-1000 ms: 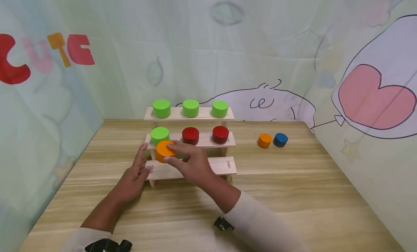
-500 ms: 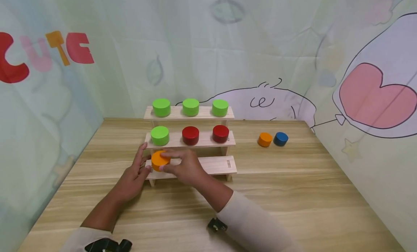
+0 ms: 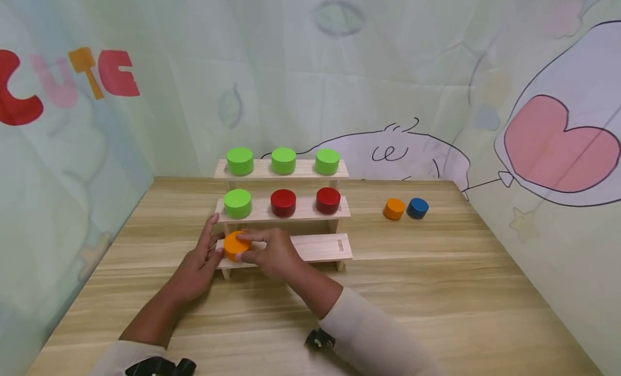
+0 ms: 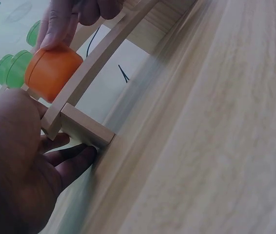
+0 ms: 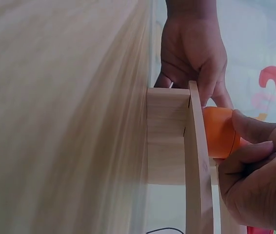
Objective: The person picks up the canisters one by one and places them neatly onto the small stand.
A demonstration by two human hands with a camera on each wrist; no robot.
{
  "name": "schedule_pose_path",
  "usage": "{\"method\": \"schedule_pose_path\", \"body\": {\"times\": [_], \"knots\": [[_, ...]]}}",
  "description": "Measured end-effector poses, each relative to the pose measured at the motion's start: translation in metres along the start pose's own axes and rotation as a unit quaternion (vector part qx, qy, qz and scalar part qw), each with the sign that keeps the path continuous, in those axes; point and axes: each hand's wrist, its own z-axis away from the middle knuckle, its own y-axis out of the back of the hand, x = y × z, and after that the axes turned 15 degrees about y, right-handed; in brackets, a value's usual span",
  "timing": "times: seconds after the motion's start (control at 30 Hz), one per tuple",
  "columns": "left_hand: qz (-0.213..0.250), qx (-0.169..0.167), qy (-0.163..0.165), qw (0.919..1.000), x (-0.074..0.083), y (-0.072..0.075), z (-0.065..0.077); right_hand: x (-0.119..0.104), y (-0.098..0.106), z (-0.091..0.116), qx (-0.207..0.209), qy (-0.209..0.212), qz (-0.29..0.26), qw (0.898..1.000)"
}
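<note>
A three-tier wooden stand (image 3: 322, 247) carries round blocks. My right hand (image 3: 277, 252) pinches an orange round block (image 3: 235, 247) between thumb and fingers; in the right wrist view the block (image 5: 219, 131) sits against the lowest shelf's top at its left end. My left hand (image 3: 196, 268) holds that end, thumb by the shelf top; in the left wrist view its fingers (image 4: 77, 163) curl beside the stand's leg (image 4: 87, 124). On the middle shelf are a green block (image 3: 237, 203) and two red blocks, one red block (image 3: 283, 203) in the centre. Three green blocks line the top shelf.
A smaller orange block (image 3: 394, 209) and a blue block (image 3: 418, 208) stand side by side on the wooden table (image 3: 451, 289), right of the stand. Printed curtains (image 3: 301, 68) enclose the table at the back and sides.
My right hand has brought the orange block down and slightly left, from in front of the middle shelf to the left end of the lowest shelf. The left hand has stayed in place.
</note>
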Motion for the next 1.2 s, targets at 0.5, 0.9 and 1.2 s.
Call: {"method": "schedule_pose_path", "body": {"times": [0.5, 0.9, 1.2], "knots": [[0.000, -0.002, 0.010, 1.0000, -0.0016, 0.0002, -0.0020, 0.0036, -0.0002, -0.0017, -0.014, 0.041, 0.035, 0.998], [-0.002, -0.006, 0.022, 0.9997, -0.0008, 0.0000, 0.0012, 0.0026, -0.0006, -0.0005, -0.014, 0.017, 0.033, 0.999], [-0.003, -0.001, 0.004, 1.0000, -0.0022, -0.0004, -0.0004, -0.0049, 0.0084, 0.0075, -0.028, 0.033, 0.080, 0.996]]}}
